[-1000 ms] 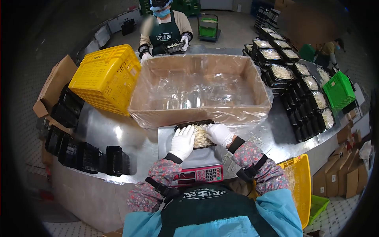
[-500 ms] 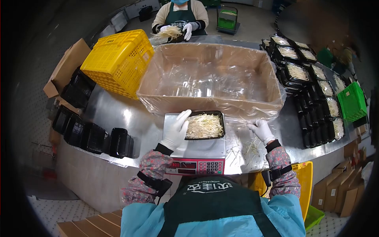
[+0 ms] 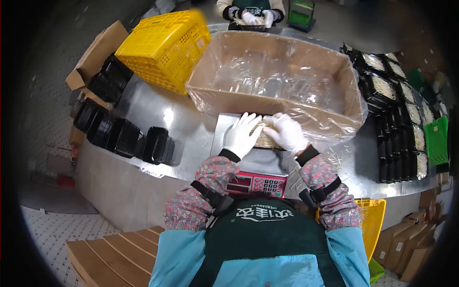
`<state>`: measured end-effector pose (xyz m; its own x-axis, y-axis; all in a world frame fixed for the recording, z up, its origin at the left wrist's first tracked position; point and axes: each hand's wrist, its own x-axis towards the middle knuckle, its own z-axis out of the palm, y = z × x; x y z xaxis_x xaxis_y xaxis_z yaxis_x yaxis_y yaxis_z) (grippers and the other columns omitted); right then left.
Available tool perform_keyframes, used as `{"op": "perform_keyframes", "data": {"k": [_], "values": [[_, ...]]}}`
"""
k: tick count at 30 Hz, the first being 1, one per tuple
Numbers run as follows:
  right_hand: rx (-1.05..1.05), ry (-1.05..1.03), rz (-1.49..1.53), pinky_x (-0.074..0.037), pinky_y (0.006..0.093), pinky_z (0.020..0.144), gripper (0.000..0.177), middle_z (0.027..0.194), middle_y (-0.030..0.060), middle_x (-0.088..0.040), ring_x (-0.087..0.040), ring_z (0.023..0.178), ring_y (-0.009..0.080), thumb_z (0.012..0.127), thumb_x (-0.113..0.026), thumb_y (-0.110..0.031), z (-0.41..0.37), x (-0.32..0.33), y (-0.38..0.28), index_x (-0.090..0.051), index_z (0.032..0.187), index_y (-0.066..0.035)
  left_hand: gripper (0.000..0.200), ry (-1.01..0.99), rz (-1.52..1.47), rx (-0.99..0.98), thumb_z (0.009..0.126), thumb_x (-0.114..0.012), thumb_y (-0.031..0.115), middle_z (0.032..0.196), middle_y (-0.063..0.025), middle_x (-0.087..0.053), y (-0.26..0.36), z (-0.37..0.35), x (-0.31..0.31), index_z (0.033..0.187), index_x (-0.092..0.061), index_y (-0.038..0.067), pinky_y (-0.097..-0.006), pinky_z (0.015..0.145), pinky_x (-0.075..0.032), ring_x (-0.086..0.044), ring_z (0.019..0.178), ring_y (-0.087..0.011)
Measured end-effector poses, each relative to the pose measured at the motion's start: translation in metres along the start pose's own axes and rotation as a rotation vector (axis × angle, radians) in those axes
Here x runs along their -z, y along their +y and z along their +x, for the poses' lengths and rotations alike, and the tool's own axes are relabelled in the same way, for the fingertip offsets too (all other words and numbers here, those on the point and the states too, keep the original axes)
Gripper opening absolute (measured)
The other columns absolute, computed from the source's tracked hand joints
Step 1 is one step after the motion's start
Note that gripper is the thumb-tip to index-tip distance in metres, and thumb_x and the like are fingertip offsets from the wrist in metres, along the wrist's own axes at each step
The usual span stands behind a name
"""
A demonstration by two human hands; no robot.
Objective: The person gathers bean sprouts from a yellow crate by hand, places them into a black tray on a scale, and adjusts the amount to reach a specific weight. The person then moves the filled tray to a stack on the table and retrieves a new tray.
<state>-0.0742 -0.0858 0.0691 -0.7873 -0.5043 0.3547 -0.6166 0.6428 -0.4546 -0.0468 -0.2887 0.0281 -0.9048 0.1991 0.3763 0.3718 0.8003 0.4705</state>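
Observation:
A black tray of bean sprouts [image 3: 264,140] rests on the steel plate of a red digital scale [image 3: 269,185], largely hidden under my two white-gloved hands. Spread fingers of my left hand [image 3: 242,136] lie flat over the tray's left side. My right hand [image 3: 288,134] bends over the right side, fingers curled down to the sprouts; what sits under the fingertips is partly hidden. Loose sprouts [image 3: 334,162] are scattered on the steel table right of the scale.
Behind the scale stands a plastic-lined carton [image 3: 267,103] holding clear lids. A yellow crate [image 3: 165,52] is at back left, empty black trays [image 3: 125,137] at left. Filled trays [image 3: 382,88] are stacked at right. Across the table, a co-worker's gloved hands [image 3: 258,18] handle sprouts.
My right hand has moved left from the loose sprouts on the table to the tray. My left hand has shifted from the tray's edge onto its top. The camera view has shifted.

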Motion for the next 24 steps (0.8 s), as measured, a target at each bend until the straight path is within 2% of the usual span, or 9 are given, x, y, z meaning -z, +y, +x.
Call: {"op": "perform_keyframes", "data": {"k": [2, 4, 9, 12, 13, 16, 19, 22, 24], "values": [[-0.054, -0.006, 0.004, -0.054, 0.0394, 0.080, 0.020, 0.093, 0.0124, -0.066, -0.066, 0.092, 0.0309, 0.086, -0.073, -0.023, -0.008, -0.010, 0.016, -0.074, 0.101, -0.010, 0.032, 0.056, 0.082, -0.051, 0.095, -0.062, 0.023, 0.131, -0.0111, -0.065, 0.002, -0.003, -0.006, 0.125, -0.069, 0.014, -0.0422, 0.107, -0.044, -0.054, 0.129, -0.0347], [-0.135, -0.004, 0.121, -0.052, 0.0442, 0.079, 0.019, 0.090, 0.0126, -0.066, -0.065, 0.088, 0.0345, 0.088, -0.069, -0.024, -0.015, 0.000, 0.025, -0.072, 0.095, -0.007, 0.031, 0.043, 0.068, -0.018, 0.095, -0.061, 0.022, 0.130, -0.0108, -0.065, 0.001, -0.003, -0.007, 0.124, -0.069, 0.014, -0.0421, 0.107, -0.043, -0.053, 0.130, -0.0347], [-0.283, 0.031, 0.300, -0.054, 0.0375, 0.083, 0.021, 0.096, 0.0175, -0.072, -0.069, 0.092, 0.0325, 0.088, -0.070, -0.021, -0.040, 0.044, 0.050, -0.075, 0.098, -0.002, 0.033, 0.000, -0.025, -0.024, 0.096, -0.057, 0.022, 0.133, -0.0103, -0.063, -0.006, -0.003, -0.006, 0.126, -0.067, 0.012, -0.0429, 0.111, -0.039, -0.051, 0.131, -0.0345], [-0.547, -0.167, 0.063, -0.054, 0.0381, 0.085, 0.027, 0.097, 0.0171, -0.072, -0.069, 0.095, 0.0330, 0.085, -0.074, -0.025, -0.062, 0.074, 0.072, -0.075, 0.103, -0.005, 0.035, 0.066, -0.202, -0.055, 0.094, -0.056, 0.008, 0.134, -0.0145, -0.062, -0.016, -0.002, 0.001, 0.128, -0.065, 0.009, -0.0447, 0.110, -0.041, -0.053, 0.130, -0.0357], [-0.508, -0.229, -0.081, -0.054, 0.0394, 0.087, 0.036, 0.105, 0.0163, -0.071, -0.068, 0.098, 0.0329, 0.083, -0.075, -0.031, -0.071, 0.078, 0.078, -0.074, 0.109, -0.008, 0.035, 0.078, -0.200, -0.057, 0.094, -0.056, 0.007, 0.132, -0.0154, -0.063, -0.018, 0.001, 0.008, 0.128, -0.064, 0.007, -0.0447, 0.109, -0.041, -0.054, 0.128, -0.0359], [-0.414, -0.062, -0.015, -0.054, 0.0408, 0.089, 0.042, 0.109, 0.0150, -0.069, -0.067, 0.101, 0.0329, 0.082, -0.074, -0.035, -0.069, 0.072, 0.059, -0.071, 0.115, -0.009, 0.034, 0.059, -0.311, -0.025, 0.097, -0.055, 0.006, 0.129, -0.0170, -0.064, -0.011, 0.016, 0.012, 0.130, -0.062, 0.004, -0.0418, 0.108, -0.042, -0.057, 0.125, -0.0342], [-0.217, 0.019, -0.072, -0.055, 0.0408, 0.080, 0.051, 0.104, 0.0126, -0.068, -0.068, 0.095, 0.0306, 0.079, -0.075, -0.041, -0.051, 0.042, 0.030, -0.068, 0.119, -0.009, 0.035, -0.007, -0.196, -0.129, 0.098, -0.056, 0.009, 0.125, -0.0181, -0.064, 0.016, 0.026, 0.008, 0.132, -0.061, 0.003, -0.0416, 0.106, -0.043, -0.059, 0.119, -0.0337], [-0.188, -0.200, -0.330, -0.055, 0.0430, 0.071, 0.032, 0.080, 0.0130, -0.069, -0.070, 0.079, 0.0312, 0.079, -0.074, -0.039, -0.039, 0.009, 0.026, -0.072, 0.087, -0.008, 0.040, -0.083, 0.121, -0.326, 0.096, -0.056, 0.023, 0.117, -0.0126, -0.062, 0.018, 0.028, -0.029, 0.131, -0.058, 0.004, -0.0427, 0.096, -0.045, -0.057, 0.109, -0.0296], [-0.144, -0.100, -0.272, -0.054, 0.0438, 0.069, 0.028, 0.075, 0.0123, -0.068, -0.069, 0.075, 0.0324, 0.082, -0.072, -0.037, -0.041, 0.005, 0.034, -0.071, 0.081, -0.009, 0.035, -0.125, 0.161, -0.300, 0.095, -0.057, 0.023, 0.115, -0.0113, -0.062, 0.022, 0.030, -0.028, 0.125, -0.060, 0.006, -0.0424, 0.094, -0.045, -0.057, 0.107, -0.0284]]}}
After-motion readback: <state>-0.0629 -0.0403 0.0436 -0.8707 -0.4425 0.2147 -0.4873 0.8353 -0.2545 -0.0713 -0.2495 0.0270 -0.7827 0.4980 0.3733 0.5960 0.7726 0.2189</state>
